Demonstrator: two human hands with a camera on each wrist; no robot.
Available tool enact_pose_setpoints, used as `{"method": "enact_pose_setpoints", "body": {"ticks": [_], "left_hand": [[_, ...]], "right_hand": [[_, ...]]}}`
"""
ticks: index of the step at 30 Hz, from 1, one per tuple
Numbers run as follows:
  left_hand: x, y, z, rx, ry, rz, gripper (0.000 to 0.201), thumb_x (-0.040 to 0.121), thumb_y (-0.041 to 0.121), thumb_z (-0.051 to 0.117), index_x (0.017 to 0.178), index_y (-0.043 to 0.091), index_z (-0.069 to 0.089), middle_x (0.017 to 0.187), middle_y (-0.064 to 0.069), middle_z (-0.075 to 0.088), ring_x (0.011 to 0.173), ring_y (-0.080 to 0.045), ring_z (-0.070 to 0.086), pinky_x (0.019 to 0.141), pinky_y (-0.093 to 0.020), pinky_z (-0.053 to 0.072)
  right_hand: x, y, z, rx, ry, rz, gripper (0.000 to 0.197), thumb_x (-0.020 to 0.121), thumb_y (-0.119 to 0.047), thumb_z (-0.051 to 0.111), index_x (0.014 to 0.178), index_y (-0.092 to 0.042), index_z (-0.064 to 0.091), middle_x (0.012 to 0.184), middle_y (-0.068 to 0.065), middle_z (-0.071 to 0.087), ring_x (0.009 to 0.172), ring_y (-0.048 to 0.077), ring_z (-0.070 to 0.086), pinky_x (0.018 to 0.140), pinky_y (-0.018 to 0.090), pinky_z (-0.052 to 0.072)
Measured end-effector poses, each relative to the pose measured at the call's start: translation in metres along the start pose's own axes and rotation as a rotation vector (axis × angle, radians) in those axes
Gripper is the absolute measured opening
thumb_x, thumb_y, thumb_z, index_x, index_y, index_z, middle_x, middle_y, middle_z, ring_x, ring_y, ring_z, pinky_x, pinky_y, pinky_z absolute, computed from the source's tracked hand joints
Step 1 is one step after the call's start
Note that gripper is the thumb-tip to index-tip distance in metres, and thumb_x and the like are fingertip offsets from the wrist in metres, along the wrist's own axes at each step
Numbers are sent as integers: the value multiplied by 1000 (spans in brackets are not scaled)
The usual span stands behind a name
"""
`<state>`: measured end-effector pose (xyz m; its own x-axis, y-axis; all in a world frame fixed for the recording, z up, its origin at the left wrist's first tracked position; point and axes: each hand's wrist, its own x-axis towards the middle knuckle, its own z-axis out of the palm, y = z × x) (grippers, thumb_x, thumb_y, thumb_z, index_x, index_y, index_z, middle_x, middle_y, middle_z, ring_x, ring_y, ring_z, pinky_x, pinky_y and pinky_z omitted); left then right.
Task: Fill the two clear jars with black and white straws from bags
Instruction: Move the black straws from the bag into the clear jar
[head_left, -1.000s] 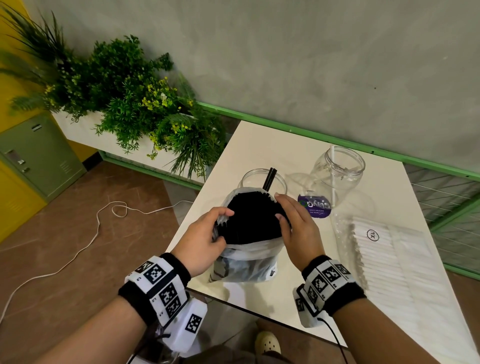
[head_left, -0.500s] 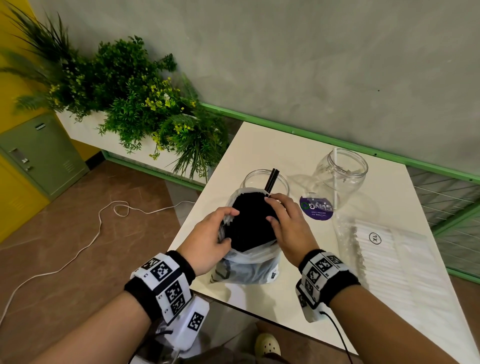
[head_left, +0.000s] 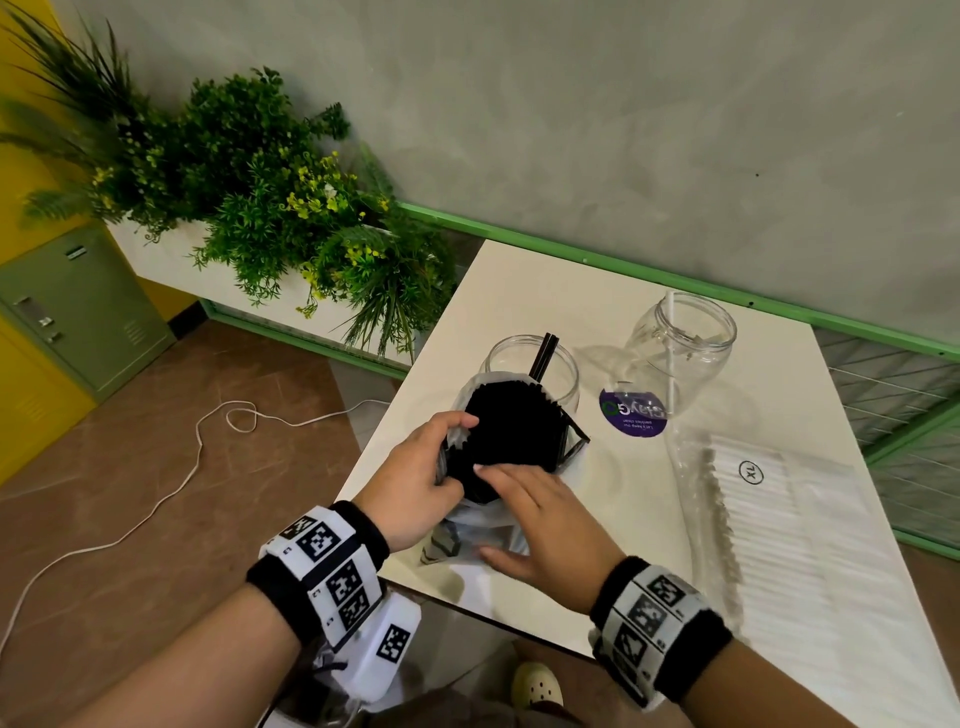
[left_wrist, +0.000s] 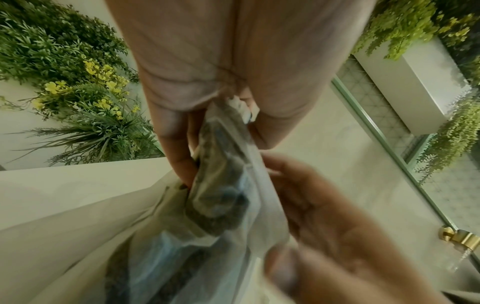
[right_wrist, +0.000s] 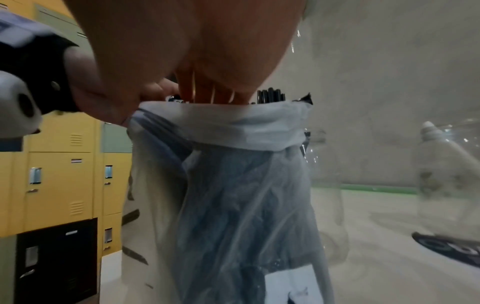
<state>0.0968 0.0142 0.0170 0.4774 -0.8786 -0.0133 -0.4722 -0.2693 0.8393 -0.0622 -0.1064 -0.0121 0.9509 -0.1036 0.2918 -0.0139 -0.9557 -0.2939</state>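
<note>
Gripping bag (head_left: 470, 525) rim, left hand (head_left: 415, 488); right hand (head_left: 540, 525) flat.

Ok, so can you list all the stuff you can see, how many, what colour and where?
bag of black straws: one, clear with black straws, table's near left.
jars: two, clear; left one behind the bag with black straws, right one holds one white straw.
bag of white straws: one, clear, flat on the right.
round sticker: one, purple, between the jars.
table: one, white.
plants: green, yellow flowers, left.
lockers: green and yellow, far left.
cord: one, white, on the floor.
hands: left hand grips the bag's rim; right hand reaches fingers into its mouth.
</note>
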Motion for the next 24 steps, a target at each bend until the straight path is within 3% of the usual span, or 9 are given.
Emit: {"method": "enact_pose_setpoints", "body": {"ticks": [4,8,10,12,15,17,20,22,24], "left_hand": [[-2,5,2,-11,-4,-6,64,78,-3,50,130,33,40,128,4,52,99,-12,57,86,-25,46],[-4,7,0,-39,-3,-27,64,78,-5,48,129,33,41,127,4,52,93,-12,58,84,-33,49],[-4,5,-2,-51,-10,-35,62,79,-4,49,129,33,42,125,4,52,72,0,55,72,-25,47],[-2,2,-2,-56,-29,-38,58,81,0,52,129,33,42,126,3,52,64,-1,51,68,-20,42],[-1,0,-2,-62,-56,-26,53,85,14,59,130,35,41,127,3,51,77,-4,55,77,-26,46],[0,1,-2,-56,-44,-22,53,83,21,62,129,37,40,128,3,50,90,-9,59,86,-30,49],[-1,2,1,18,-11,-7,59,83,10,63,132,33,39,135,5,45,118,-8,47,93,-15,35],[-1,2,2,37,-5,-9,63,82,5,61,134,31,37,138,4,43,122,-6,42,90,-9,29],[-1,2,4,46,-9,-7,66,81,1,59,135,32,36,138,3,42,121,-5,42,88,-4,28]], "right_hand": [[7,4,10,-4,6,95,52,70,-45,62,115,-27,42,96,-4,68,87,19,61,85,35,46],[11,0,18,-57,43,96,41,63,-36,72,89,-26,41,69,-10,60,63,15,58,72,30,46],[10,1,23,-81,63,92,48,59,-30,77,84,-26,37,63,-10,55,55,14,53,67,23,38],[8,4,27,-74,101,86,56,52,-21,82,81,-26,34,61,-9,53,52,15,48,63,19,27],[6,6,32,-50,179,76,54,48,-11,78,79,-24,35,66,-5,51,57,13,38,61,21,27],[2,7,35,-57,203,55,38,57,-13,65,82,-22,38,71,-2,53,63,13,37,63,21,33],[-11,12,40,-58,164,-6,32,68,-13,65,93,-20,46,84,0,59,75,15,50,76,28,45],[-22,15,39,-53,129,-57,27,79,-19,64,104,-19,53,94,1,64,87,16,54,93,33,44],[-28,13,30,-8,100,-55,23,90,-30,56,108,-17,61,98,0,67,93,15,56,99,33,41]]}}
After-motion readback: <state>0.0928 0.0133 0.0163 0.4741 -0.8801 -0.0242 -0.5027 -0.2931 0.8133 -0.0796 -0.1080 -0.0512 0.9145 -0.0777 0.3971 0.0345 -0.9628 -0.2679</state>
